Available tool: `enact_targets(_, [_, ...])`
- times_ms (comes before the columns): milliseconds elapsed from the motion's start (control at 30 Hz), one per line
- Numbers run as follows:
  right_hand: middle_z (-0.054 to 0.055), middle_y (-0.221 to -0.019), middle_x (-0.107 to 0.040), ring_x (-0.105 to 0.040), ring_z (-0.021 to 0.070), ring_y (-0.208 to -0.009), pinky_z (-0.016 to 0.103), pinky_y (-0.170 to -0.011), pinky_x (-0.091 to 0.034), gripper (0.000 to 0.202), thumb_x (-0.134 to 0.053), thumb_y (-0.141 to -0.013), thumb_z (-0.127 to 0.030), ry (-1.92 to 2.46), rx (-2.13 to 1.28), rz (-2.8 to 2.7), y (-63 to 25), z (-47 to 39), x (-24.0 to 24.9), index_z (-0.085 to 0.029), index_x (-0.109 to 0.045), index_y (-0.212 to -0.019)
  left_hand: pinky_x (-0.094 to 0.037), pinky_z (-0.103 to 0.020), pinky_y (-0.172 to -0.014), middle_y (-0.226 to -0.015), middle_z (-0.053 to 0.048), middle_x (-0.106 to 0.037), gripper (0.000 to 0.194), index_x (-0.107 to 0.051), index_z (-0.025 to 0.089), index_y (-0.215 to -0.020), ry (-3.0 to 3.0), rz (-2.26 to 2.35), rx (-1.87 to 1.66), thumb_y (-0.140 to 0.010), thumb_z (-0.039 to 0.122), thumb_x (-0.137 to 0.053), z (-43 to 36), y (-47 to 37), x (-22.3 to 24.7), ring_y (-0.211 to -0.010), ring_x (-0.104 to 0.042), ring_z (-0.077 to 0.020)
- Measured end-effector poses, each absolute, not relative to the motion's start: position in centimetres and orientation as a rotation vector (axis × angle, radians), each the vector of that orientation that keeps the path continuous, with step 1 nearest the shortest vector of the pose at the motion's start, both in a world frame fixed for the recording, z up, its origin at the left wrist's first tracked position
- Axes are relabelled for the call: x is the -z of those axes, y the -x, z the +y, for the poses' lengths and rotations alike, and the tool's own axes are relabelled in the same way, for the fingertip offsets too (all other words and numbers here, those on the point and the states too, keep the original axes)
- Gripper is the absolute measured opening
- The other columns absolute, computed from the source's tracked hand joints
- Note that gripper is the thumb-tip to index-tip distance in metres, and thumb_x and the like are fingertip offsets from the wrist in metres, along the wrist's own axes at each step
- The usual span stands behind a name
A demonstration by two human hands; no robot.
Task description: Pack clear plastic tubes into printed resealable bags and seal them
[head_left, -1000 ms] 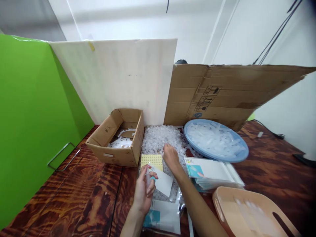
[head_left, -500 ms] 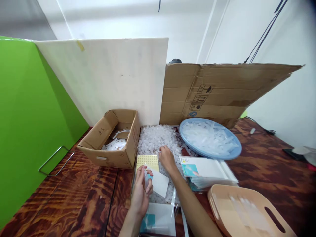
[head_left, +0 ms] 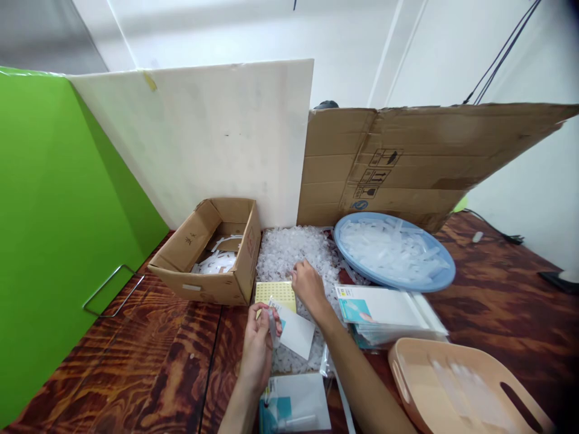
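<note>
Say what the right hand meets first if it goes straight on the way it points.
Most likely the pile of small clear pieces just past the right hand's fingers. Depth is unclear: if it passes above them, the white panel behind looks next.

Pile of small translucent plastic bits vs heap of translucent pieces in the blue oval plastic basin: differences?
Shape: the pile of small translucent plastic bits looks chunky; the heap of translucent pieces looks longer, strip-like.
Cover: a yellow dotted sheet overlaps the pile; none overlaps the heap.
Hands: the bare right hand is at the pile, none at the heap.
Shared: whitish, jumbled.
</note>
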State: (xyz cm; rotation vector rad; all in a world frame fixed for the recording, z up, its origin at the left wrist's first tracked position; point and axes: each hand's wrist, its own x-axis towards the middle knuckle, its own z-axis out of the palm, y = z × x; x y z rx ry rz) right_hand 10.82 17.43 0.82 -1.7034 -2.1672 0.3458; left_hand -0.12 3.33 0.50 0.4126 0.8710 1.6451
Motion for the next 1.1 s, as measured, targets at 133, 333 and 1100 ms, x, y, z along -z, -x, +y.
enact_targets(133, [0.012, -0.107, -0.065, -0.062, 0.0235, -0.098, 0.03, -0.086, -0.044, 0.016, -0.05, -0.098, -0.019, 1.587, -0.436, -2.095, -12.1, 14.7, -1.5, -0.016, -0.066, -0.101, -0.044, -0.018, -0.059, -0.086, 0.003, -0.058, 0.033, -0.057, 0.022, -0.098, -0.381, 0.828, -1.632, -0.084, 0.043, -0.077, 3.5, 0.2, 0.0, -0.06, -0.053, -0.0066])
enact_targets(333, [0.006, -0.092, -0.068, -0.064, 0.0186, -0.084, 0.028, -0.078, -0.049, 0.012, -0.053, -0.095, -0.017, 1.389, -0.604, -1.964, -13.3, 11.4, -2.1, -0.017, -0.065, -0.095, -0.045, -0.02, -0.06, -0.086, 0.001, -0.058, 0.022, -0.061, 0.018, -0.093, -0.295, 0.746, -1.599, -0.085, 0.032, -0.076, 3.8, 0.2, 0.6, -0.061, -0.051, -0.0076])
enact_targets(1100, [0.011, -0.118, -0.057, -0.057, 0.0151, -0.07, 0.028, -0.061, -0.049, 0.035, -0.04, -0.103, -0.045, 1.127, -0.974, -0.916, -9.0, 3.3, -2.1, -0.02, -0.056, -0.121, -0.044, -0.021, -0.059, -0.096, -0.001, -0.06, 0.022, -0.056, 0.018, -0.085, -0.205, 0.645, -1.584, -0.08, 0.025, -0.076, 3.5, -3.5, -3.6, -0.058, -0.047, -0.005])
